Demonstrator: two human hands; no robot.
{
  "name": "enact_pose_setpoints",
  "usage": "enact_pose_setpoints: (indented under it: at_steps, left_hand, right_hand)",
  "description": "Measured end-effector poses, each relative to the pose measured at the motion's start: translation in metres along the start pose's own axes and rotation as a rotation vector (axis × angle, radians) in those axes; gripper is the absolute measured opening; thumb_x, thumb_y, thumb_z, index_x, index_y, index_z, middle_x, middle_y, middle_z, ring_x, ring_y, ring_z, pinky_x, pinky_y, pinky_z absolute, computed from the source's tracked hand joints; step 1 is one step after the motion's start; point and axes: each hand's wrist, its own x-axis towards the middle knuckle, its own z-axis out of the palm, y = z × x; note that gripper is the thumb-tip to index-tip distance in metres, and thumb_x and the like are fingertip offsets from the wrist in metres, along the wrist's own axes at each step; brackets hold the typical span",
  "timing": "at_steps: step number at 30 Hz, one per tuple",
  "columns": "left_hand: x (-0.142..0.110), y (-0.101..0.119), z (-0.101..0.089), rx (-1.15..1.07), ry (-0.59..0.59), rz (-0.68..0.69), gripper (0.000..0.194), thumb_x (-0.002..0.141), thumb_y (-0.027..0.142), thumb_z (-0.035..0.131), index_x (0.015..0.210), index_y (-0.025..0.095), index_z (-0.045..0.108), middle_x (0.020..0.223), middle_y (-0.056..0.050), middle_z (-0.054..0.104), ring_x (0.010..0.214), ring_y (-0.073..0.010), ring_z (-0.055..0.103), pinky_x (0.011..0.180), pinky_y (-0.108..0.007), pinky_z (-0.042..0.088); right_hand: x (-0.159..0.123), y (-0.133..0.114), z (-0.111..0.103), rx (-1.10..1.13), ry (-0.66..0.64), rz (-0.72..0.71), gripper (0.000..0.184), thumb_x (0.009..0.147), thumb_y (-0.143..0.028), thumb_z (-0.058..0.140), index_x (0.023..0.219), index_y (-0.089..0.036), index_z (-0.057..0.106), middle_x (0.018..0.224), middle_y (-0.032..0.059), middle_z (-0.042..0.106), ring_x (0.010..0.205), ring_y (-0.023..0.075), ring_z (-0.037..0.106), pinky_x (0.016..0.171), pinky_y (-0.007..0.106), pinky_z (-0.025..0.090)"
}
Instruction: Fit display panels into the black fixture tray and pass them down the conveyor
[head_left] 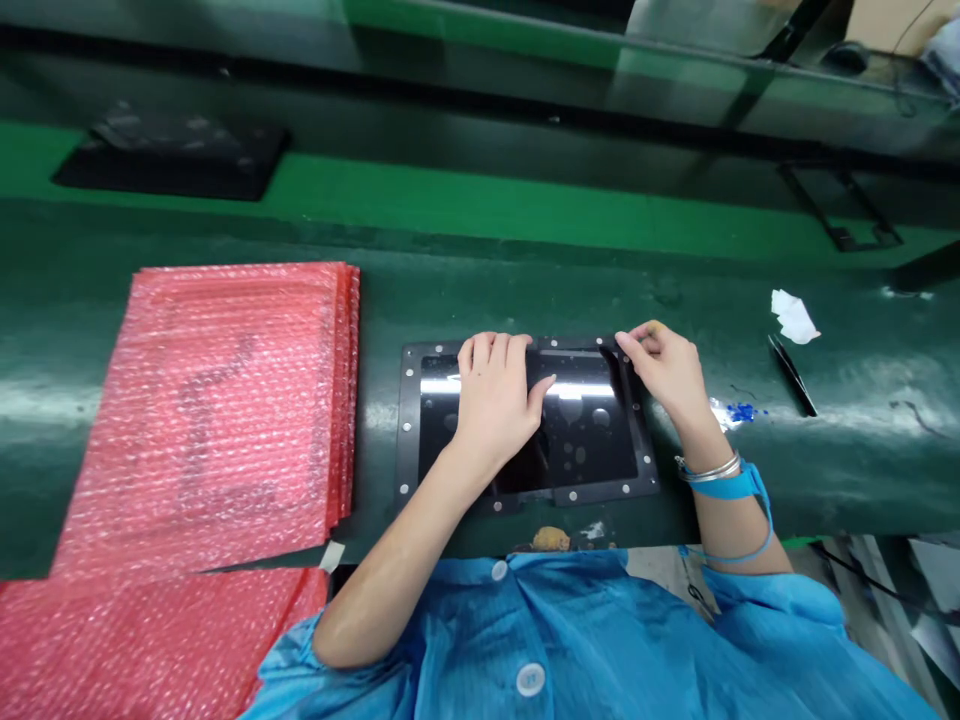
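A black framed screen panel (600, 455) with silver studs along its rim lies flat on the dark green bench in front of me. My left hand (495, 400) rests flat on its glass, fingers stretched toward the far edge. My right hand (664, 365) sits at the panel's upper right corner, its fingertips pinched on a thin dark film or strip (616, 365) at that corner. A blue strap and a metal bangle circle my right wrist.
A stack of red bubble-wrap bags (225, 400) lies to the left, with more at the lower left. A white scrap (793, 316), a thin black tool (793, 375) and blue specks lie to the right. Another black panel (172, 155) and a black frame (840, 205) sit beyond on the green belt.
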Motion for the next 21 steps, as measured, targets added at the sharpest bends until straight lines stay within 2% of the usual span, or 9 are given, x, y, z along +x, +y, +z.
enact_pose_setpoints:
  at_steps: [5,8,10,12,14,16,18,21]
  left_hand:
    - [-0.008,-0.005,-0.022,-0.144,0.112,0.066,0.028,0.101,0.03,0.043,0.12,0.017,0.058,0.114,-0.013,0.068,0.112,-0.0286,0.056,0.103,-0.046,0.039]
    - [-0.02,-0.018,-0.037,-0.221,0.176,0.056,0.031,0.1,0.029,0.046,0.127,0.02,0.057,0.122,-0.012,0.067,0.118,-0.0258,0.056,0.107,-0.044,0.038]
    - [-0.028,-0.032,-0.044,-0.279,0.306,-0.069,0.036,0.097,0.032,0.053,0.13,0.019,0.057,0.132,-0.013,0.063,0.125,-0.0259,0.055,0.11,-0.043,0.037]
    - [-0.032,-0.046,-0.048,-0.439,0.416,-0.3,0.042,0.092,0.041,0.06,0.127,0.019,0.06,0.132,-0.014,0.064,0.126,-0.0269,0.056,0.109,-0.042,0.04]
    - [-0.033,-0.055,-0.049,-0.702,0.382,-0.527,0.047,0.083,0.053,0.069,0.113,0.017,0.067,0.118,-0.013,0.07,0.117,-0.0285,0.063,0.102,-0.04,0.047]
    - [-0.031,-0.06,-0.048,-0.947,0.319,-0.697,0.053,0.068,0.061,0.078,0.094,0.016,0.071,0.099,-0.011,0.074,0.105,-0.0297,0.068,0.094,-0.038,0.052]
    - [-0.029,-0.063,-0.045,-1.096,0.38,-0.819,0.053,0.055,0.059,0.086,0.082,0.015,0.073,0.087,-0.009,0.074,0.097,-0.029,0.069,0.087,-0.036,0.055]
    - [-0.029,-0.071,-0.042,-1.18,0.613,-0.915,0.042,0.051,0.042,0.09,0.08,0.016,0.075,0.084,-0.005,0.075,0.089,-0.0242,0.07,0.084,-0.032,0.056]
  right_hand:
    - [-0.005,0.005,0.01,0.298,-0.128,-0.011,0.059,0.081,-0.079,0.054,0.069,-0.021,0.059,0.057,-0.0009,0.051,0.061,0.0167,0.051,0.059,0.028,0.037]
    - [-0.007,0.005,0.02,0.446,-0.18,0.017,0.067,0.076,-0.087,0.051,0.062,-0.022,0.053,0.055,-0.0005,0.049,0.057,0.016,0.048,0.053,0.028,0.038]
    - [-0.008,0.003,0.025,0.537,-0.199,0.029,0.068,0.072,-0.089,0.053,0.06,-0.022,0.051,0.053,-0.0008,0.047,0.055,0.0154,0.047,0.051,0.028,0.038]
    - [-0.008,0.001,0.03,0.617,-0.212,0.033,0.069,0.068,-0.09,0.057,0.058,-0.022,0.05,0.052,-0.0011,0.047,0.055,0.0151,0.046,0.051,0.028,0.038]
    - [-0.008,-0.002,0.032,0.682,-0.227,0.028,0.069,0.067,-0.09,0.058,0.058,-0.022,0.05,0.053,-0.0011,0.048,0.055,0.0149,0.046,0.052,0.028,0.039]
    - [-0.008,-0.005,0.033,0.732,-0.253,0.021,0.069,0.067,-0.09,0.058,0.059,-0.022,0.051,0.054,-0.001,0.05,0.056,0.0151,0.048,0.054,0.029,0.041]
    - [-0.008,-0.007,0.031,0.769,-0.3,0.008,0.068,0.07,-0.088,0.058,0.063,-0.021,0.054,0.059,0.0002,0.054,0.06,0.0164,0.052,0.059,0.031,0.045]
    - [-0.009,-0.01,0.025,0.801,-0.402,-0.03,0.064,0.072,-0.084,0.061,0.076,-0.02,0.064,0.071,0.0026,0.064,0.073,0.0198,0.06,0.072,0.033,0.05]
